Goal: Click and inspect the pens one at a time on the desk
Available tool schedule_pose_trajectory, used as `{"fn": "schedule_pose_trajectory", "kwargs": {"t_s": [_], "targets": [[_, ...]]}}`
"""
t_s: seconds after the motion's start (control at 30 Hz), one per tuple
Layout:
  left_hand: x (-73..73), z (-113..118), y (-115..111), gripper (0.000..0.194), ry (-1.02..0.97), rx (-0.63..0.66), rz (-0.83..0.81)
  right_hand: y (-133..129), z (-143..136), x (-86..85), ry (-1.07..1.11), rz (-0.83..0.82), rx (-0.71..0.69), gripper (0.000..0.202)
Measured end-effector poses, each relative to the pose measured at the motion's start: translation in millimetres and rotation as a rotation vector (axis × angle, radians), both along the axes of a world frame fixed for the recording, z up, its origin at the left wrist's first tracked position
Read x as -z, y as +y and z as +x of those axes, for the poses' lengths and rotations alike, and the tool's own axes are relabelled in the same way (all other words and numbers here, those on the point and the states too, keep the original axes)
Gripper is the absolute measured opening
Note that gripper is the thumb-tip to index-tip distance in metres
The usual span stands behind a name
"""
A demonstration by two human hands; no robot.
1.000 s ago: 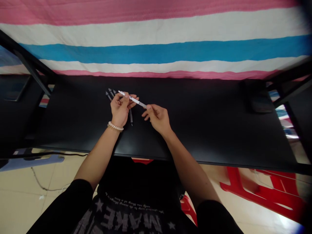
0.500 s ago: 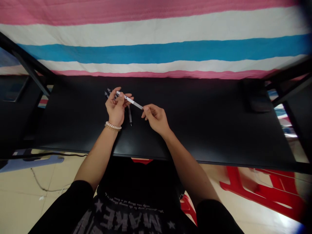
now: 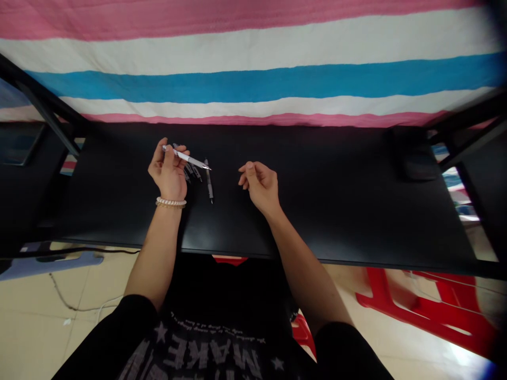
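Note:
A white pen (image 3: 190, 159) is held between the thumb and fingers of my left hand (image 3: 168, 171), its silver tip slanting down to the right. Beneath and beside that hand, several dark grey pens (image 3: 196, 171) lie on the black table (image 3: 336, 200). One of them, a grey pen (image 3: 209, 184), rests apart from the others, just under the white pen's tip. To the right, my right hand (image 3: 261, 184) hovers over the table with its thumb pressed to curled fingers. Whether something small sits in that pinch is hidden.
A dark, flat object (image 3: 420, 163) lies at the table's right end. Behind the table hangs a striped cloth (image 3: 253, 84). Black metal frame bars (image 3: 47, 111) flank both sides. Red plastic stools (image 3: 428, 311) stand below on the right.
My right hand has come off the tip end of the white pen and moved slightly right. My left hand has shifted left with the pen, uncovering more of the dark pens.

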State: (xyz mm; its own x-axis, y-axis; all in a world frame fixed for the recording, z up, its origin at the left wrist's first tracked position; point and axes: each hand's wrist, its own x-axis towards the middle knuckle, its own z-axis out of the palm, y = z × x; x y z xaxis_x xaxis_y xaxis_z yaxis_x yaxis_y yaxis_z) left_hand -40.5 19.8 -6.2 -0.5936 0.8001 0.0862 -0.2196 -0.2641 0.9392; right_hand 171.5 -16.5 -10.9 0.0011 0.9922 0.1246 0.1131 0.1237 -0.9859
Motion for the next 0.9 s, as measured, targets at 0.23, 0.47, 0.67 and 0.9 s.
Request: {"fn": "schedule_pose_trajectory", "kwargs": {"t_s": [0.23,0.47,0.67,0.9], "targets": [[-3.5,-16,-4,0.041,0.268,-0.258,-0.114,-10,-9,4.4,-0.556,0.260,-0.374,0.036],[-2.4,-15,-14,0.034,0.656,-0.323,-0.269,-17,-23,3.9,-0.898,0.479,-0.547,0.041],[-6.5,-13,-15,0.027,0.661,-0.302,-0.267,-13,-24,6.7,-0.842,0.395,-0.468,0.016],[-9.2,-15,-15,0.024,0.696,-0.305,-0.286,-11,-19,9.7,-0.605,0.246,-0.281,0.009]]}}
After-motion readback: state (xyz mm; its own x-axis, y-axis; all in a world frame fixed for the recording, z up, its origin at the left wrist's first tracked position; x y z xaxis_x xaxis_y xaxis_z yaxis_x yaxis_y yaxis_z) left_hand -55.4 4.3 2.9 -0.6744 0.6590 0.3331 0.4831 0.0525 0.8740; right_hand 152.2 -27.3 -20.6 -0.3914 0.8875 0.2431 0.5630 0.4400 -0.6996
